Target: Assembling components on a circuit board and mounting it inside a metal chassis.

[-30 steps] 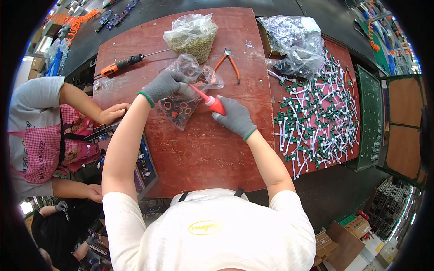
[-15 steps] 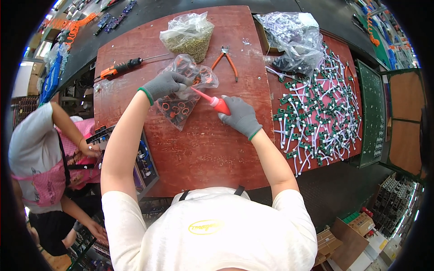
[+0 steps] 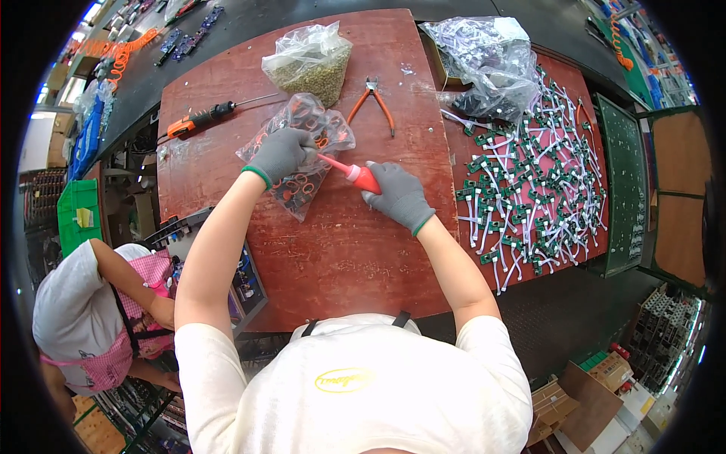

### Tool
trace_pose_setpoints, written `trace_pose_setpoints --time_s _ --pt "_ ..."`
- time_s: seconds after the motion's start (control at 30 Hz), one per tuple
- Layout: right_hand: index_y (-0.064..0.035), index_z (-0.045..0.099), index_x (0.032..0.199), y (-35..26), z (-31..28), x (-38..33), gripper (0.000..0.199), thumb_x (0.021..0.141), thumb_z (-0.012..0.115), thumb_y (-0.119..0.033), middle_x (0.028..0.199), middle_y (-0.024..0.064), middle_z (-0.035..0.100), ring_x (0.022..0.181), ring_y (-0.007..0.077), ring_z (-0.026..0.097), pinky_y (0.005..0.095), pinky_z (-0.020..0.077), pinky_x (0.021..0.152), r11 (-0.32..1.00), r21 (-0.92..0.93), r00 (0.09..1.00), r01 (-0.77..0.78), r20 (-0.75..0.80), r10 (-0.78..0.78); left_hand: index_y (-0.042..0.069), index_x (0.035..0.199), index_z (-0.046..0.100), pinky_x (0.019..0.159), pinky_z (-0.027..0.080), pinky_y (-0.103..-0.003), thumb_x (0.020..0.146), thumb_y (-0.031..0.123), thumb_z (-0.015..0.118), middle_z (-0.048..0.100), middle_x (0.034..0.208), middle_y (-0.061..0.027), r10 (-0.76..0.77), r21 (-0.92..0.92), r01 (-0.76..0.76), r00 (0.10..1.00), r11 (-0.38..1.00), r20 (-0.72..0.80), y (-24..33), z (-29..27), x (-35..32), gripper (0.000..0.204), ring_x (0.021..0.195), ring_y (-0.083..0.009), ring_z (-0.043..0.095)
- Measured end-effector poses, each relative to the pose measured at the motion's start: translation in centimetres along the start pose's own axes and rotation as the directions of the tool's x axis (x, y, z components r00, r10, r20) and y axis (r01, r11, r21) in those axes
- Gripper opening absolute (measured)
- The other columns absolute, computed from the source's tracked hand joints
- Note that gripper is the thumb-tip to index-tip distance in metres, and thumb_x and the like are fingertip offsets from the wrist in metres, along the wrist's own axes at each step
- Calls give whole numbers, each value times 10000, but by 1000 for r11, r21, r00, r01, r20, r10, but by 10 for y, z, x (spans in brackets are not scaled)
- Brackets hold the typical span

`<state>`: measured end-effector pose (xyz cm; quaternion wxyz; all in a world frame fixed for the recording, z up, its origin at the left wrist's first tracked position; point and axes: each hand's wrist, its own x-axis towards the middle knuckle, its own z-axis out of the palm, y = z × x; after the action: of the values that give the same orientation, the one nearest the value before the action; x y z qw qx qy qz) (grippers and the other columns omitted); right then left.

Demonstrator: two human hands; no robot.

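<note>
At the brown worktable (image 3: 318, 250), my gloved right hand (image 3: 397, 195) grips a red squeeze bottle (image 3: 361, 178), nozzle toward my left hand (image 3: 281, 153), closed on a clear bag of orange rings (image 3: 302, 163); orange-handled cutters (image 3: 376, 102) lie beyond.

Grey knit gloves with green cuffs cover the left hand (image 3: 281, 153) and right hand (image 3: 398, 197), a red squeeze bottle with pink nozzle (image 3: 354, 174) between them over the reddish-brown wooden surface (image 3: 340, 257), beside orange-handled cutting pliers (image 3: 374, 102).
</note>
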<state>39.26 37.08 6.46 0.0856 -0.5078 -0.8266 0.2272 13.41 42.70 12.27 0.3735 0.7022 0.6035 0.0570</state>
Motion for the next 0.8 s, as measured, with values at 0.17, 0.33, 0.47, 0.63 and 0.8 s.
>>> trace_pose_setpoints --time_s 0.17,0.33,0.47,0.63,0.8 --pt "-84 488 1246 1 3 -2 586 761 674 -356 1039 120 582 988 293 575 414 498 785 999 33 1000 2 -25 -1 33 871 651 663 467 -321 811 120 622 633 738 -86 29 -72 -29 1000 997 -11 -4 1 -1 110 674 -180 577" --pt "-90 484 1251 2 1 -2 594 751 683 -340 1025 117 579 971 293 574 411 499 775 1000 20 998 7 -59 -6 8 876 630 603 411 -224 875 105 604 563 731 34 -31 -441 98 987 892 156 -3 -4 -1 100 669 -51 466" --pt "-74 491 1241 4 4 0 570 762 668 -326 982 111 577 941 281 575 404 502 744 999 9 989 51 -141 -49 43 901 628 599 399 -204 877 142 626 526 726 67 72 -690 125 966 713 249 -16 -6 0 102 662 -47 454" --pt "-75 489 1244 5 6 3 575 759 675 -323 980 109 573 943 283 569 399 501 747 998 17 984 62 -166 -58 35 866 611 603 391 -206 871 140 612 533 727 34 7 -667 108 986 737 168 -10 -5 -2 104 664 -64 464" --pt "-78 490 1239 7 11 4 572 754 680 -315 978 111 569 936 291 567 404 496 760 997 36 975 73 -213 -64 39 880 603 643 392 -208 862 151 608 524 745 35 43 -678 100 981 728 190 -4 -9 -4 114 695 -64 458"
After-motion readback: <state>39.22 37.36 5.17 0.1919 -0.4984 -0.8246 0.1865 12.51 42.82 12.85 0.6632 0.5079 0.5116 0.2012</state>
